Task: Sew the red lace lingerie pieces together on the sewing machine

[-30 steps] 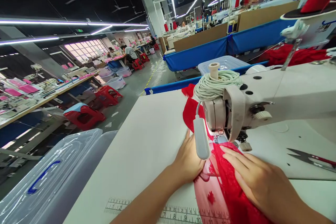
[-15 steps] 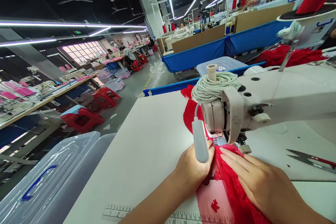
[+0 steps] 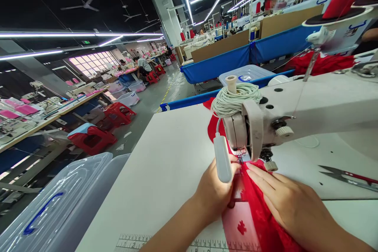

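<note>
Red fabric [image 3: 260,208] runs under the presser foot of a white sewing machine [image 3: 325,106] and shows again behind its head. My left hand [image 3: 214,191] is closed at the fabric's left edge, its fingertips pinching the cloth beside the needle area, partly hidden by a small grey lamp [image 3: 223,159]. Flat on the fabric, just right of the presser foot, lies my right hand [image 3: 291,201] with fingers stretched forward. A sheer pink piece with a red motif [image 3: 241,227] lies below my left hand, over the table's printed ruler [image 3: 132,242].
Scissors [image 3: 350,177] lie on the table [image 3: 165,165] at the right. A clear lidded bin [image 3: 65,197] stands at the left edge. Coiled pale cord [image 3: 236,98] sits on the machine head. Beyond are red stools [image 3: 93,138], blue cloth troughs [image 3: 218,63] and people at other machines.
The view has shifted slightly, so the machine and scissors appear a little further left. My left fingertips have curled slightly beside the presser foot; my right hand still rests on the fabric.
</note>
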Demonstrator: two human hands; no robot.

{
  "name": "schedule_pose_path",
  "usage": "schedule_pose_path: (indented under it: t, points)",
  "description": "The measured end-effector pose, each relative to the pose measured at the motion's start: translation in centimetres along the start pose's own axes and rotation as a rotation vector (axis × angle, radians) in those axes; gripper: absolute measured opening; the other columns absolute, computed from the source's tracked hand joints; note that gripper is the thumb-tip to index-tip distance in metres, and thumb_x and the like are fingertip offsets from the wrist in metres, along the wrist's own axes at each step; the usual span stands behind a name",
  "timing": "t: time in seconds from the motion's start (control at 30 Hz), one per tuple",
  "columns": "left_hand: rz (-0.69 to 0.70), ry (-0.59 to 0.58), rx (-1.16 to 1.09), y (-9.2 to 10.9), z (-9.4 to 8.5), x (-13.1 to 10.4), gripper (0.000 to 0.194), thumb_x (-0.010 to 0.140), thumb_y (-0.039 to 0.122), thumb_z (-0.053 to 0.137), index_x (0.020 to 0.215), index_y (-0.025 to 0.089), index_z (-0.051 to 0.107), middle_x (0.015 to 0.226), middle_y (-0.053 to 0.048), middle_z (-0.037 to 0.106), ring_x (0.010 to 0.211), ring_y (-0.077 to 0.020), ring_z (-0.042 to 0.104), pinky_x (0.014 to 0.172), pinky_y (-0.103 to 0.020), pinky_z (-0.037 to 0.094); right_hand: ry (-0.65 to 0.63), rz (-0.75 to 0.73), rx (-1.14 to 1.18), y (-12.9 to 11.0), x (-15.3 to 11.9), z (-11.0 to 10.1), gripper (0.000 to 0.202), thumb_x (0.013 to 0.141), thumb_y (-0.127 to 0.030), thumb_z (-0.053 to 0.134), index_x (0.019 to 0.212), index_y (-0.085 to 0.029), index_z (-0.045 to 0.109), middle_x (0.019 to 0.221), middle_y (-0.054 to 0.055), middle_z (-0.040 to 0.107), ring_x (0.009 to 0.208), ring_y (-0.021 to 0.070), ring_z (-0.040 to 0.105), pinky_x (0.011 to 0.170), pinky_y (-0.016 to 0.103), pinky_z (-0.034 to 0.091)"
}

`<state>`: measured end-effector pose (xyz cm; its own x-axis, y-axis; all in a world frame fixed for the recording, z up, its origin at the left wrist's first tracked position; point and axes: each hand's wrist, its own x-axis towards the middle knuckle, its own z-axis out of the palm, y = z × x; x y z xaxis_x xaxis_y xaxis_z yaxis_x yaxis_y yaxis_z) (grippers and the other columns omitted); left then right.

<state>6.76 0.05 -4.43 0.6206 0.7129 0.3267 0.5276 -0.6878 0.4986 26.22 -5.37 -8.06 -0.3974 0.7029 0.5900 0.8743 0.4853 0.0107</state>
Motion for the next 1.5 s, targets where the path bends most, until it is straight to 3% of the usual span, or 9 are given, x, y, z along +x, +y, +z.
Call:
schedule_pose_path:
  t: [0.1,0.2,0.33,0.57,0.9,1.07,1.3,1.5]
  points:
    - [0.144,-0.092,0.146,0.6,0.5,-0.9,0.029,0.099,0.028,0.037,0.119,0.014,0.053,0.115,-0.013,0.062,0.102,-0.0229,0.062,0.084,-0.036,0.057,0.0,-0.007,0.006,0.0,-0.1,0.0,0.039,0.086,-0.009,0.036,0.111,-0.012,0.067,0.107,0.008,0.074,0.077,0.0169,0.071,0.053,0.025,0.055]
    - [0.164,-0.17,0.353,0.5,0.7,-1.5,0.035,0.099,0.037,0.042,0.122,0.011,0.05,0.122,-0.018,0.059,0.1,-0.0261,0.063,0.073,-0.035,0.058,0.009,-0.006,0.017,0.0,0.0,-0.1,0.04,0.084,-0.008,0.037,0.11,-0.011,0.067,0.104,0.008,0.074,0.075,0.018,0.071,0.052,0.027,0.056]
    - [0.18,-0.167,0.467,-0.1,0.7,-1.8,0.035,0.096,0.03,0.042,0.122,0.008,0.049,0.127,-0.021,0.056,0.107,-0.0302,0.061,0.081,-0.04,0.057,0.023,-0.019,0.028,0.0,0.1,-0.3,0.044,0.079,-0.004,0.036,0.109,-0.012,0.067,0.102,0.007,0.075,0.075,0.0169,0.071,0.055,0.026,0.056]
    - [0.132,-0.179,0.421,-0.1,0.3,-1.2,0.019,0.086,0.016,0.038,0.097,0.014,0.054,0.106,-0.015,0.063,0.095,-0.0275,0.061,0.087,-0.043,0.054,-0.015,-0.015,0.062,-0.2,-0.3,-0.2,0.047,0.08,-0.005,0.037,0.114,-0.014,0.067,0.107,0.005,0.074,0.077,0.0154,0.072,0.059,0.023,0.057]
    - [0.219,-0.127,0.527,0.1,1.0,-1.7,0.026,0.084,0.006,0.034,0.098,0.013,0.055,0.097,-0.016,0.062,0.099,-0.0297,0.061,0.087,-0.045,0.052,0.011,-0.007,0.065,-0.4,0.0,-0.6,0.045,0.079,-0.006,0.035,0.108,-0.013,0.069,0.097,0.007,0.076,0.071,0.0152,0.071,0.053,0.021,0.056]
    - [0.214,-0.127,0.433,0.1,0.6,-0.7,0.021,0.082,0.01,0.038,0.095,0.016,0.053,0.1,-0.015,0.061,0.105,-0.0315,0.059,0.092,-0.048,0.05,-0.019,0.021,0.036,-0.4,0.0,-0.4,0.044,0.079,-0.006,0.036,0.107,-0.016,0.069,0.101,0.006,0.075,0.072,0.0153,0.071,0.051,0.021,0.055]
    - [0.16,-0.178,0.331,-0.6,0.1,0.0,0.011,0.08,0.014,0.042,0.083,0.018,0.052,0.101,-0.013,0.059,0.1,-0.029,0.057,0.083,-0.043,0.053,0.026,0.051,-0.016,-0.4,0.3,-0.2,0.046,0.073,-0.004,0.036,0.102,-0.018,0.071,0.103,0.006,0.075,0.075,0.0179,0.072,0.044,0.025,0.052]
    - [0.153,-0.149,0.244,-0.9,-0.1,0.4,0.022,0.09,0.013,0.031,0.086,0.017,0.052,0.091,-0.012,0.055,0.095,-0.0255,0.056,0.083,-0.04,0.051,0.033,0.069,-0.026,-0.5,0.8,-0.5,0.045,0.074,-0.003,0.036,0.097,-0.019,0.072,0.102,0.005,0.075,0.07,0.016,0.072,0.043,0.024,0.051]
